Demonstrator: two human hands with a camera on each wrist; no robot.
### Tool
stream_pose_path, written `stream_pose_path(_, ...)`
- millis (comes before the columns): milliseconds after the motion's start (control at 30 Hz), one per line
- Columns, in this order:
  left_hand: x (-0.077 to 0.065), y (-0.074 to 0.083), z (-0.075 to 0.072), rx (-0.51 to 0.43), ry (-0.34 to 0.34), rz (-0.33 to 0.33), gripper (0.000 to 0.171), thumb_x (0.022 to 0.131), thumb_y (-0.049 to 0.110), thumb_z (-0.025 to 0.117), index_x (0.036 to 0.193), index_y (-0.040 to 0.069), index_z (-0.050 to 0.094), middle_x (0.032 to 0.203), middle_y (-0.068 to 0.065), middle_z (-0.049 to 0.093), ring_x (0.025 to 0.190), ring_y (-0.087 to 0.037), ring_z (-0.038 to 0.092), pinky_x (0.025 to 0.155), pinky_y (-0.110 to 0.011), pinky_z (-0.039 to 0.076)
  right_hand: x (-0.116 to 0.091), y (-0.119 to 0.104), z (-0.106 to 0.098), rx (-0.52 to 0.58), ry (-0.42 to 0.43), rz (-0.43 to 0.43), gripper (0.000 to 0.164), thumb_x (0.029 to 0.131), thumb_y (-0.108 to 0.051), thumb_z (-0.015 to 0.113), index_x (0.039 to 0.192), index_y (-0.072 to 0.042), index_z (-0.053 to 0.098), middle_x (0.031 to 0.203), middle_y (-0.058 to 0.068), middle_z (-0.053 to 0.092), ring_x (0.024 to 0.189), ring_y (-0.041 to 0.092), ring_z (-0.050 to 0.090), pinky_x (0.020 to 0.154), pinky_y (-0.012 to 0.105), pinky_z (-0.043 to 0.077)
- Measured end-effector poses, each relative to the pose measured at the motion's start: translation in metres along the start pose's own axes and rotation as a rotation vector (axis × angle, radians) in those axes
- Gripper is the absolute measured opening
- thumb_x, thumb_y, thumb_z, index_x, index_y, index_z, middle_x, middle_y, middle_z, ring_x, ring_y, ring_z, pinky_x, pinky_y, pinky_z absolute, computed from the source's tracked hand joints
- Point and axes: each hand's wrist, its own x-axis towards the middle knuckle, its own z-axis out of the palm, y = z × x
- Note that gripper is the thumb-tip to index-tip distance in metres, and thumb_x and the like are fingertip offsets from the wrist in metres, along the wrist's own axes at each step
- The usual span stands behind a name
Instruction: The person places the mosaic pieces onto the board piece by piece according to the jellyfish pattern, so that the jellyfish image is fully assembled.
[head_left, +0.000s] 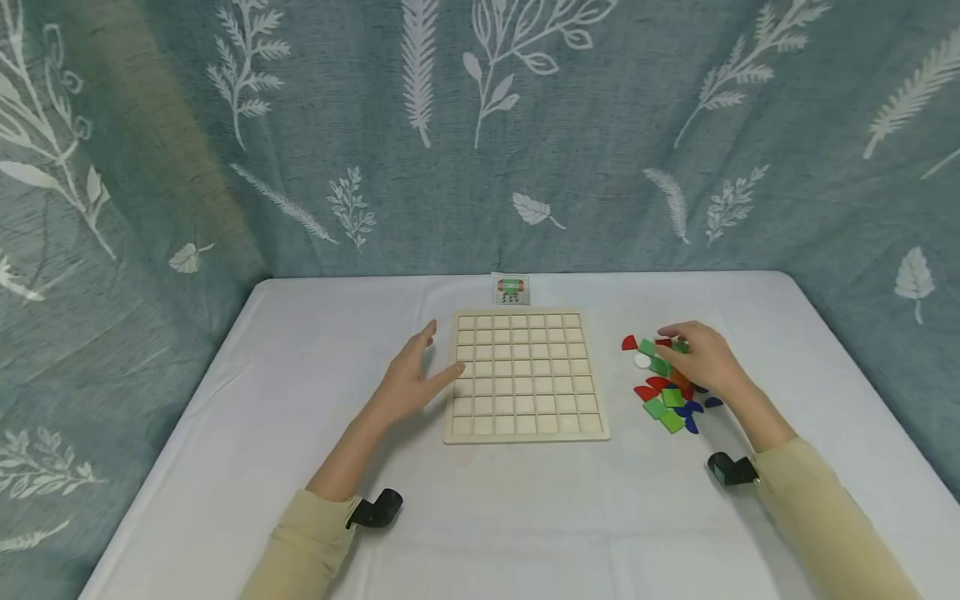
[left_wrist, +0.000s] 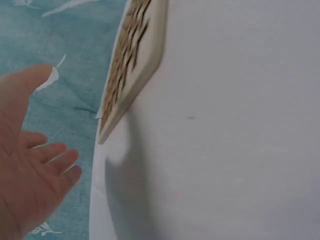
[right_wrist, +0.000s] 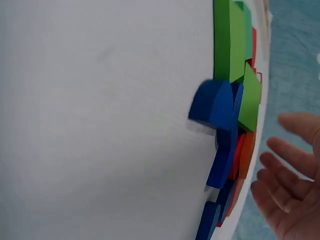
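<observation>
A pale wooden grid board (head_left: 527,439) with rows of square cells lies flat mid-table. At its left side is my left hand (head_left: 405,382), fingers spread and thumb reaching over the board's left edge; the left wrist view shows that palm (left_wrist: 37,185) holding nothing. My right hand (head_left: 703,357) hovers over a loose heap of coloured pieces, fingers slightly bent, and its palm (right_wrist: 300,200) looks bare in the right wrist view. Among the pieces are green blocks (head_left: 672,421), red wedges (head_left: 645,392), blue curved pieces (right_wrist: 212,105) and a white disc (head_left: 642,361). The hand hides part of the heap.
Behind the board, at the table's far edge, lies a small picture card (head_left: 511,289) with a green and red figure. White cloth covers the table (head_left: 525,525). A teal leaf-patterned curtain (head_left: 450,208) hangs behind and at both sides.
</observation>
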Motion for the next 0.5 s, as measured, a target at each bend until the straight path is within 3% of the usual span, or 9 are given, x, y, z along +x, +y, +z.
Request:
stream_pose_path(100, -0.002, -0.004, 0.006, 0.006, -0.083, 0.004, 0.094, 0.091, 0.041, 0.067, 0.156, 0.002, 0.01, 0.158, -0.023, 0.019, 0.144, -0.041, 0.02, 0.113, -0.058, 0.021, 0.01, 0.0, 0.003, -0.012, -0.028, -0.029, 0.039, 0.094, -0.017, 0.066, 0.124, 0.006, 0.062, 0.122, 0.028, 0.059, 0.11, 0.042, 0.053, 0.094, 0.057, 0.046)
stream_pose_path(300, -0.006, -0.015, 0.018, 0.099, -0.254, 0.03, 0.108, 0.088, 0.045, 0.069, 0.155, -0.002, -0.001, 0.161, -0.022, 0.001, 0.148, -0.034, -0.002, 0.118, -0.05, 0.0, 0.03, -0.007, 0.009, -0.047, -0.12, -0.166, 0.035, 0.092, -0.01, 0.067, 0.124, 0.004, 0.063, 0.124, 0.025, 0.059, 0.116, 0.043, 0.051, 0.098, 0.057, 0.043)
stream_pose_path(367, -0.007, -0.017, 0.02, 0.143, -0.293, 0.043, 0.112, 0.087, 0.048, 0.069, 0.154, -0.004, -0.004, 0.161, -0.022, -0.004, 0.148, -0.033, -0.007, 0.117, -0.049, -0.006, 0.034, -0.01, 0.009, -0.048, -0.145, -0.178, 0.032, 0.093, -0.009, 0.066, 0.122, 0.003, 0.065, 0.122, 0.024, 0.061, 0.115, 0.041, 0.052, 0.098, 0.057, 0.043)
stream_pose_path(500, -0.006, -0.015, 0.021, 0.183, -0.34, 0.065, 0.119, 0.083, 0.052, 0.071, 0.153, -0.004, -0.005, 0.16, -0.021, -0.008, 0.147, -0.031, -0.011, 0.117, -0.048, -0.008, 0.039, -0.014, 0.011, -0.036, -0.155, -0.159, 0.027, 0.092, -0.008, 0.067, 0.117, 0.002, 0.068, 0.11, 0.017, 0.065, 0.097, 0.032, 0.058, 0.088, 0.048, 0.051)
